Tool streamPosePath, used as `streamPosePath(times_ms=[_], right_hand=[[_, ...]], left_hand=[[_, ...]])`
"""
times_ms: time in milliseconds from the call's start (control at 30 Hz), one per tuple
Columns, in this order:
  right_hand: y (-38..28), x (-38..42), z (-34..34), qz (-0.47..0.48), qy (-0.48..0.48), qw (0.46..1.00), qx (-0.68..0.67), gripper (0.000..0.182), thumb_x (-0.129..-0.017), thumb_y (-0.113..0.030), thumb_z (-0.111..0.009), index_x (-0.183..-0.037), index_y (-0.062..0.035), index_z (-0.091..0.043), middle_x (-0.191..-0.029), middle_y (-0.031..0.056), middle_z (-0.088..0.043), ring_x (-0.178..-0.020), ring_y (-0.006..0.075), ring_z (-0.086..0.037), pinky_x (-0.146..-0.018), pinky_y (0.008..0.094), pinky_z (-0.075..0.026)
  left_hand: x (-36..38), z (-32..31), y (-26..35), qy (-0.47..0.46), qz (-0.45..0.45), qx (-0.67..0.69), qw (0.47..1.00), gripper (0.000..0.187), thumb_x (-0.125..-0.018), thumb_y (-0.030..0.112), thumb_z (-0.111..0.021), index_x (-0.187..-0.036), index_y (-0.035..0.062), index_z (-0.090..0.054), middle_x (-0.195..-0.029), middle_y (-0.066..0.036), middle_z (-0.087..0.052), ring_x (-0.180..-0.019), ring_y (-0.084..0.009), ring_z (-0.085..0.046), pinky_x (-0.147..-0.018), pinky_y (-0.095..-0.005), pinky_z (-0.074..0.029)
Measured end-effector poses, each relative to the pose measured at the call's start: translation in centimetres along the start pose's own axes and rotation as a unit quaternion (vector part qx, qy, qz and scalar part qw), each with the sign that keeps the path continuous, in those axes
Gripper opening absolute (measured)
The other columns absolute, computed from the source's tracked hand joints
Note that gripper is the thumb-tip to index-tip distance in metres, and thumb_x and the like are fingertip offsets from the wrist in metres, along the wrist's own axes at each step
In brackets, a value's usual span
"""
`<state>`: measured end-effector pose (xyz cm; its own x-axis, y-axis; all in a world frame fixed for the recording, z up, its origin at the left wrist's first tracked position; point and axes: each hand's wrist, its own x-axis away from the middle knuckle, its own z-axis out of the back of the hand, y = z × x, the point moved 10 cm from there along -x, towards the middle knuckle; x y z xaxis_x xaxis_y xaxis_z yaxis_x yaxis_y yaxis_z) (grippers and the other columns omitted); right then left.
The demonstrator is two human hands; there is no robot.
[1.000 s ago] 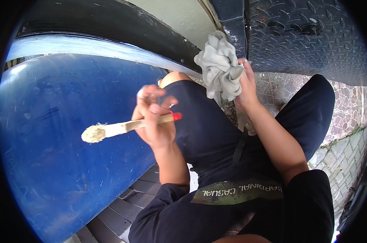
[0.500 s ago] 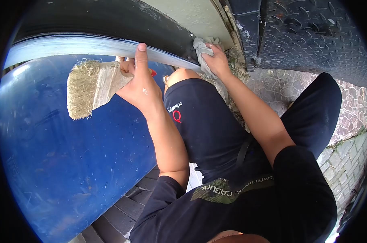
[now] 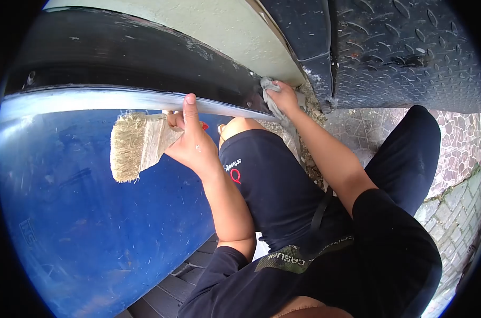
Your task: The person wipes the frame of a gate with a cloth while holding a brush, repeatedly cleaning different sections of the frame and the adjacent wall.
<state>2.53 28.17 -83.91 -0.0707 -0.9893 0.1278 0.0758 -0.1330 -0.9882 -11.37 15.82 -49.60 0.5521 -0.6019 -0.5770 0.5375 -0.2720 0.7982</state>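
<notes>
My left hand [image 3: 195, 146] is closed round a wide brush [image 3: 129, 146] with pale, frayed bristles and a whitish ferrule. A bit of red shows beside the palm. The thumb points up against a silvery strip [image 3: 86, 99] under a glossy black panel [image 3: 118, 50]; other fingertips reach the strip's lower edge. My right hand [image 3: 284, 99] grips a crumpled grey cloth [image 3: 270, 95] at the right end of the black panel, where the strip narrows. Part of the cloth hangs below the fingers.
A large scratched blue surface [image 3: 92, 222] lies below the strip at left. Behind the panel stands a pale wall [image 3: 198, 26]. Dark tread-plate metal [image 3: 405, 58] fills the upper right, above patterned paving [image 3: 452, 143]. My bent knees are close to the strip.
The view has tilted, so the panel, strip and both hands sit lower in the picture. The cloth looks more tightly bunched in my right hand. My left hand still holds the brush.
</notes>
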Motion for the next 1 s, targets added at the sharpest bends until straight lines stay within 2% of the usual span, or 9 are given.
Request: streamPosePath(times_ms=[100, 167, 367, 467, 500, 633, 800, 900, 1000], right_hand=[[1.9, -0.6, -0.1, -0.067, -0.028, 0.994, 0.08, 0.05, -0.073, -0.038, -0.065, -0.111, -0.0066, -0.062, -0.117, 0.0195, -0.057, -0.108, 0.0297, -0.055, -0.093, 0.0339, -0.042], [-1.0, 1.3, 1.0, -0.074, -0.056, 0.993, 0.073, 0.049, -0.074, -0.039, -0.064, -0.11, -0.0066, -0.063, -0.117, 0.019, -0.057, -0.107, 0.03, -0.055, -0.094, 0.0343, -0.041], [-3.3, 0.3, -0.3, 0.029, -0.084, 0.99, 0.108, 0.042, -0.08, -0.035, -0.056, -0.112, -0.0084, -0.063, -0.119, 0.0167, -0.053, -0.113, 0.0305, -0.05, -0.098, 0.0344, -0.037], [-3.3, -0.1, -0.5, 0.009, -0.102, 0.986, 0.13, 0.044, -0.081, -0.036, -0.053, -0.112, -0.0069, -0.062, -0.117, 0.0176, -0.054, -0.114, 0.0316, -0.049, -0.099, 0.0351, -0.036], [-3.1, -0.2, -0.4, -0.039, -0.136, 0.979, 0.146, 0.045, -0.082, -0.035, -0.05, -0.116, -0.0077, -0.061, -0.125, 0.0177, -0.05, -0.119, 0.0302, -0.046, -0.1, 0.035, -0.035], [-3.3, -1.4, -1.3, -0.021, -0.207, 0.974, 0.09, 0.047, -0.087, -0.032, -0.045, -0.123, -0.0026, -0.053, -0.13, 0.0183, -0.049, -0.122, 0.0297, -0.045, -0.101, 0.0321, -0.034], [0.0, -2.4, -3.0, -0.026, -0.269, 0.952, 0.145, 0.049, -0.092, -0.032, -0.034, -0.131, -0.0025, -0.044, -0.137, 0.0159, -0.042, -0.128, 0.0286, -0.038, -0.106, 0.033, -0.027], [1.1, -1.9, -2.9, -0.052, -0.304, 0.925, 0.223, 0.051, -0.092, -0.034, -0.032, -0.131, -0.0021, -0.043, -0.139, 0.0148, -0.039, -0.129, 0.0285, -0.036, -0.106, 0.0347, -0.027], [3.5, -1.4, -3.4, -0.06, -0.337, 0.913, 0.223, 0.052, -0.093, -0.034, -0.031, -0.133, -0.0028, -0.041, -0.14, 0.015, -0.037, -0.13, 0.0286, -0.035, -0.106, 0.0352, -0.027]], left_hand=[[0.2, -0.3, 0.7, -0.002, -0.017, 0.001, 1.0, 0.026, -0.076, 0.011, -0.074, -0.082, -0.0029, -0.053, -0.063, 0.0, -0.042, -0.053, -0.0078, -0.043, -0.036, -0.0179, -0.035], [0.1, -0.5, 0.8, -0.009, -0.012, 0.002, 1.0, 0.032, -0.076, 0.012, -0.073, -0.096, -0.0075, -0.056, -0.061, 0.001, -0.041, -0.05, -0.0058, -0.038, -0.035, -0.0184, -0.033], [-0.1, -0.3, 0.5, -0.014, -0.024, 0.005, 1.0, 0.028, -0.076, 0.012, -0.074, -0.086, -0.0054, -0.054, -0.059, 0.001, -0.04, -0.047, -0.0057, -0.036, -0.035, -0.0184, -0.033], [-0.2, -0.2, 0.2, -0.017, -0.023, -0.006, 1.0, 0.027, -0.076, 0.012, -0.074, -0.08, -0.0035, -0.052, -0.058, 0.001, -0.039, -0.046, -0.0059, -0.036, -0.035, -0.0185, -0.032], [-0.1, -0.3, 0.6, -0.011, -0.011, -0.011, 1.0, 0.029, -0.076, 0.012, -0.074, -0.074, -0.0007, -0.049, -0.058, 0.001, -0.039, -0.048, -0.0061, -0.037, -0.034, -0.0187, -0.033], [0.0, -0.3, 0.7, -0.007, -0.031, -0.001, 1.0, 0.029, -0.076, 0.011, -0.074, -0.073, 0.0004, -0.048, -0.058, 0.001, -0.039, -0.049, -0.0066, -0.039, -0.034, -0.0189, -0.034], [-0.1, -0.1, 0.4, -0.005, -0.015, 0.001, 1.0, 0.027, -0.076, 0.009, -0.074, -0.075, 0.0006, -0.048, -0.059, 0.0, -0.04, -0.05, -0.007, -0.04, -0.034, -0.0191, -0.035], [-0.1, -0.3, 0.9, -0.008, -0.031, 0.013, 0.999, 0.025, -0.076, 0.008, -0.073, -0.075, 0.0013, -0.049, -0.059, 0.001, -0.04, -0.049, -0.0063, -0.04, -0.034, -0.0192, -0.034], [-0.2, -0.2, 0.7, -0.026, -0.052, -0.01, 0.998, 0.022, -0.077, 0.008, -0.072, -0.079, -0.0002, -0.051, -0.059, 0.001, -0.04, -0.048, -0.0056, -0.039, -0.034, -0.0192, -0.033]])
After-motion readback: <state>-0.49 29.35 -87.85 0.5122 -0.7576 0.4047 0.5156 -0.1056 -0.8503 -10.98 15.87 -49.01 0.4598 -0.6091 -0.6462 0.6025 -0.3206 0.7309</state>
